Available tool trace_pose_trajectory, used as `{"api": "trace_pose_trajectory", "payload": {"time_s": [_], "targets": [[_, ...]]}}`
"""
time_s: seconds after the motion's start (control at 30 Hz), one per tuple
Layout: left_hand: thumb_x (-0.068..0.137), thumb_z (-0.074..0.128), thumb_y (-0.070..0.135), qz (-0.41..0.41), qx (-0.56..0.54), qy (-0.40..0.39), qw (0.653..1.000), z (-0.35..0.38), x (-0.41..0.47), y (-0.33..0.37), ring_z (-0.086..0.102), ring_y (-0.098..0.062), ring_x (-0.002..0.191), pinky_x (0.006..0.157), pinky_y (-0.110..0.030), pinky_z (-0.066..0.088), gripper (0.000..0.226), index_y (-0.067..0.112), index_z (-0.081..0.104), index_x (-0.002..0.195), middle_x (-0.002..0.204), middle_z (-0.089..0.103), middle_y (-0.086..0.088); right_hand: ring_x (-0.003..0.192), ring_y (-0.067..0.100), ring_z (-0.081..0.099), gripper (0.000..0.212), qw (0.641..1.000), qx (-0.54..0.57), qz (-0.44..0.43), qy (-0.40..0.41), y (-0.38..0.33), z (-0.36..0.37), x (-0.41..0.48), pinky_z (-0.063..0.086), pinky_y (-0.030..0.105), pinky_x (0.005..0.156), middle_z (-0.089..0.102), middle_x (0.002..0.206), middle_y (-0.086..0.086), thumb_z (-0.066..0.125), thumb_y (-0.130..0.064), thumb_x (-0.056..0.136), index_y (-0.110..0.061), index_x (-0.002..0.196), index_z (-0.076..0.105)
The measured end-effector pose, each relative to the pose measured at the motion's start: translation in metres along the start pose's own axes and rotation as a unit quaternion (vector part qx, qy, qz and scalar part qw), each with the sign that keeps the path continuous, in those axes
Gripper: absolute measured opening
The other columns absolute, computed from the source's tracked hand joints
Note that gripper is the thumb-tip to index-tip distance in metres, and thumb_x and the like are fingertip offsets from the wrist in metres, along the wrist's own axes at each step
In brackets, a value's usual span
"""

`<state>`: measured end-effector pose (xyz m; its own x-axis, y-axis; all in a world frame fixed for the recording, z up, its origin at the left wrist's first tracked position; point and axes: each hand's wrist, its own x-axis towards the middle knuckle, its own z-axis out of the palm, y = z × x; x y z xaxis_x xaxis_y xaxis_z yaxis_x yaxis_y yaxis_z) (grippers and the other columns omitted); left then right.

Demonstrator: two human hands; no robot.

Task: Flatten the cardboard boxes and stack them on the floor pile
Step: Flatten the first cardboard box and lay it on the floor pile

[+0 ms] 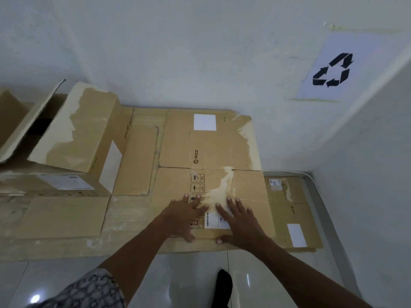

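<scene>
**Pressing a flattened box onto the pile**

Both hands lie palm-down with fingers spread on a flattened box (213, 165) that sits on top of the floor pile (66, 218), against the wall (200, 52) near the room's corner. The left hand (184, 216) covers the printed handling symbols; the right hand (239, 221) rests just beside it, partly over a white shipping label (216, 220). Neither hand grips anything — they are open and pressing flat.

The cardboard looks light and fairly stiff, but springy along its creases; a folded panel will likely lift again unless it is pushed down at the fold lines rather than mid-panel. Torn patches where tape has stripped the top layer — one runs right between the hands — look weaker and may crease or rip if pulled. The surface looks dry and matte, so palms should not slide much.

To shift this sheet, the near edge by the thumbs seems the best hold, with hands wider apart so the long sheet does not sag or fold in the middle.

At the left, an unflattened box (82, 134) stands on the pile with a flap (29, 121) raised, so work appears to remain. It will probably take a hand on each of two opposite corners to collapse it. A recycling sign (331, 70) is taped to the right-hand wall.
</scene>
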<state>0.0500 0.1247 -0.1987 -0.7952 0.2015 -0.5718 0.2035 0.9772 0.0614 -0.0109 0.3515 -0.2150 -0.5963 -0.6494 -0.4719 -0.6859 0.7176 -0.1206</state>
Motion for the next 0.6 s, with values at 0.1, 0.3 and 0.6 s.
{"api": "trace_pose_trajectory", "payload": {"time_s": [0.1,0.3,0.6], "targets": [[0.075,0.069,0.056,0.013,0.025,0.015,0.999,0.003,-0.001,0.005,0.007,-0.053,0.144,0.106,-0.068,0.030,0.113,0.022,-0.002,0.156,0.162,-0.007,-0.020,0.147,0.042,-0.007,0.103,0.999,-0.028,-0.020,-0.010,0.003,-0.012,0.000,0.015,0.062,0.115,-0.011,0.162,0.014,0.055,-0.070,0.081,-0.031,0.153,-0.009],[0.077,0.068,0.047,0.024,-0.009,0.017,1.000,-0.028,-0.022,0.009,0.004,-0.055,0.143,0.108,-0.071,0.023,0.110,0.015,-0.001,0.156,0.161,-0.002,-0.024,0.142,0.052,0.017,0.103,0.997,-0.065,-0.002,0.030,-0.011,-0.023,-0.009,0.027,0.070,0.105,0.013,0.159,0.024,0.068,-0.053,0.076,-0.024,0.152,0.005],[0.095,0.052,0.014,-0.087,-0.017,0.113,0.990,-0.051,-0.061,0.023,0.008,-0.036,0.150,0.111,-0.062,0.026,0.081,0.012,-0.002,0.156,0.163,0.001,-0.018,0.149,0.036,0.002,0.079,0.995,-0.024,-0.019,0.095,-0.005,-0.091,-0.044,0.016,0.055,0.118,0.000,0.164,0.008,0.046,-0.007,0.095,-0.025,0.154,-0.003]]}}
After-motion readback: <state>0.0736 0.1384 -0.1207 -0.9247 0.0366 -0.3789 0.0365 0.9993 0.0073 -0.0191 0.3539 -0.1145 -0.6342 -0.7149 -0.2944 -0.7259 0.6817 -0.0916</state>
